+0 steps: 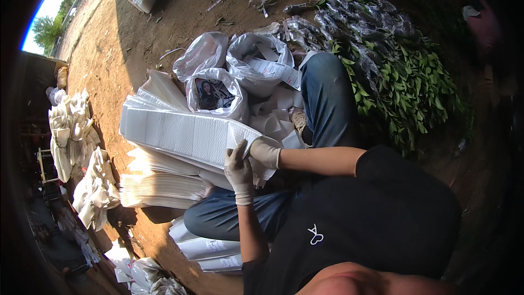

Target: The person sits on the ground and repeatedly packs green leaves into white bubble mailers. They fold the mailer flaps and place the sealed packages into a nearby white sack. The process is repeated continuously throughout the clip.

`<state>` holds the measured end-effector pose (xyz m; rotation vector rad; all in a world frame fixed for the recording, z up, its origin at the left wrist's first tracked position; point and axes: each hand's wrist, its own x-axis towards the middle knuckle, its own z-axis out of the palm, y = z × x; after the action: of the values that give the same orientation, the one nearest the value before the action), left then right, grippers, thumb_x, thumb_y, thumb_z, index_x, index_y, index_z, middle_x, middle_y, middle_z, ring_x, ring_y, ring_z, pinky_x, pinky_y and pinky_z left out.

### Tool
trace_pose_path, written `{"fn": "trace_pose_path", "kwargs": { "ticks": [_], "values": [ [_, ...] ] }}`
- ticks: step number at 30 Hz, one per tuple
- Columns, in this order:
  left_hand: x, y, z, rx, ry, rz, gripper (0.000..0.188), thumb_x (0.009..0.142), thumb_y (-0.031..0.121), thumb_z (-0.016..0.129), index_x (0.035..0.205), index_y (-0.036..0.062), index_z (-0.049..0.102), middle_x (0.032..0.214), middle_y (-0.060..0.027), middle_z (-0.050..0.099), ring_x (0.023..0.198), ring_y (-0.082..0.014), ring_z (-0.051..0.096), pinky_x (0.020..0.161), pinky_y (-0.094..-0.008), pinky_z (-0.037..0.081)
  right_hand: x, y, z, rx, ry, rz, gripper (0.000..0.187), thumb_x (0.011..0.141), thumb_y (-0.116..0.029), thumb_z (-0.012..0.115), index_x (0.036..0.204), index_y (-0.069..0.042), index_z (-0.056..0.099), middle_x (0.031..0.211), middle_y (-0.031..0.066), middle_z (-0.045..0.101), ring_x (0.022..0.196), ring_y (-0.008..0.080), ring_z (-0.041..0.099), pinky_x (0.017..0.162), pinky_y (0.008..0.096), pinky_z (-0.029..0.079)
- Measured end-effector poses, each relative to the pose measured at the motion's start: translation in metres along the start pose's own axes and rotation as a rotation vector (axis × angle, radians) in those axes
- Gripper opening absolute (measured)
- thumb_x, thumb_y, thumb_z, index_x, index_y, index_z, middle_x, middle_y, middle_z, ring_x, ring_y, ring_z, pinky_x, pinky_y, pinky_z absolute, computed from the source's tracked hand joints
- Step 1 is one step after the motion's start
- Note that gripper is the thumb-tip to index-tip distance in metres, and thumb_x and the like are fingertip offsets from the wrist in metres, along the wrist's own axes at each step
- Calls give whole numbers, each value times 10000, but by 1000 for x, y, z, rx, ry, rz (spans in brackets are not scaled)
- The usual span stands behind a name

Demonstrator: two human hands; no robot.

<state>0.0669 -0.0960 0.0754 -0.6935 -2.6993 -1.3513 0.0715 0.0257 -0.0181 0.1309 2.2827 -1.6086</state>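
Note:
Both my hands wear pale work gloves and meet at the near end of a white padded mailer (pixel 236 134). My left hand (pixel 238 170) is closed on its edge, thumb and fingers pointing up. My right hand (pixel 265 153) curls round the same end from the right, its fingertips partly hidden. Behind the mailer, a long row of overlapping white padded mailers (pixel 169 127) runs off to the left. Lower, thick stacks of cream padded mailers (pixel 158 188) lie beside my bent left knee.
Beyond the mailers stand white sacks: one with picture cards (pixel 214 94), one with printed slips (pixel 262 68). Leafy green cuttings in clear plastic (pixel 398 71) lie to the right. Bundled cream mailers (pixel 71 131) sit far left; more white mailers (pixel 207 248) are by my left shin.

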Motion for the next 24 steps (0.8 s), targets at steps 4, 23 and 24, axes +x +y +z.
{"fn": "trace_pose_path", "kwargs": {
  "ticks": [4, 23, 24],
  "values": [
    [5, -9, -20, 187, 111, -47, 428, 770, -93, 545, 1126, 57, 731, 937, -169, 641, 849, -348, 637, 783, -436, 520, -8, -56, -6, -833, -195, -366, 301, 870, -227, 652, 1102, -43, 705, 1034, 111, 725, 912, 264, 717, 810, 388, 555],
    [-11, -40, -5, 355, -72, -172, 382, 821, -26, 562, 1169, 61, 696, 1057, -183, 652, 981, -384, 640, 881, -436, 507, 68, 184, -272, -1118, 228, 132, 927, 780, -320, 777, 1571, -288, 294, 1574, 104, 339, 1382, 318, 434, 1094, 472, 422],
    [-9, -39, -5, 361, -79, -183, 382, 821, -26, 561, 1168, 61, 695, 1061, -184, 651, 985, -383, 640, 880, -436, 508, 80, 189, -269, -1081, 216, 196, 1001, 745, -383, 820, 1578, -265, 278, 1590, 112, 310, 1395, 321, 416, 1083, 477, 433]
  ]
}}
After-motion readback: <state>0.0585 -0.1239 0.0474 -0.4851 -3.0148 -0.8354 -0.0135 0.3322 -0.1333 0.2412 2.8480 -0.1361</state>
